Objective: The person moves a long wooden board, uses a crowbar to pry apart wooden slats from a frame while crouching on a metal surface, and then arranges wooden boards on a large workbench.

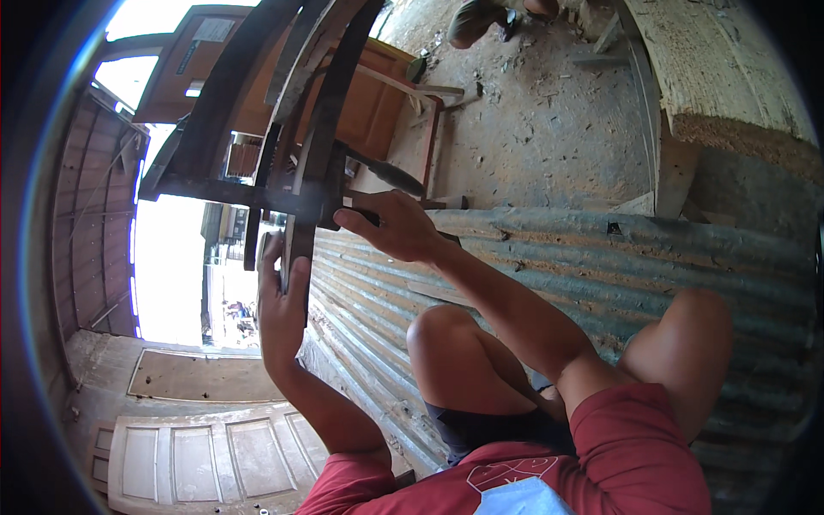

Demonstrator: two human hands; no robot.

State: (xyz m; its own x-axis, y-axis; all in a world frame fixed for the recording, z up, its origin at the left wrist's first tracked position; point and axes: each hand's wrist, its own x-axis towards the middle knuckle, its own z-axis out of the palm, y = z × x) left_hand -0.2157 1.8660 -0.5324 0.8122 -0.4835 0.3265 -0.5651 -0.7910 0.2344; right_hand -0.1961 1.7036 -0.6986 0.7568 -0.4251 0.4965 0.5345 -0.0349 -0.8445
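Note:
A dark wooden frame (pixel 230 194) of long bars and a crosspiece fills the upper left, its bars running up out of view. My left hand (pixel 281 300) is closed round the lower end of one bar, thumb on one side and fingers on the other. Beside the crosspiece, my right hand (pixel 396 225) is closed on a narrow dark piece that juts out past the wrist; its kind does not show. A dark elongated object (pixel 390 172) with a rounded end lies just above that hand, partly hidden by the frame.
Corrugated metal sheeting (pixel 549 257) runs beneath my bent knees. A thick wooden beam (pixel 738 69) stands at the upper right. Brown panelled doors (pixel 369 112) lean behind the frame; a pale panelled door (pixel 206 459) is at the lower left. A person's foot (pixel 470 24) shows at the top.

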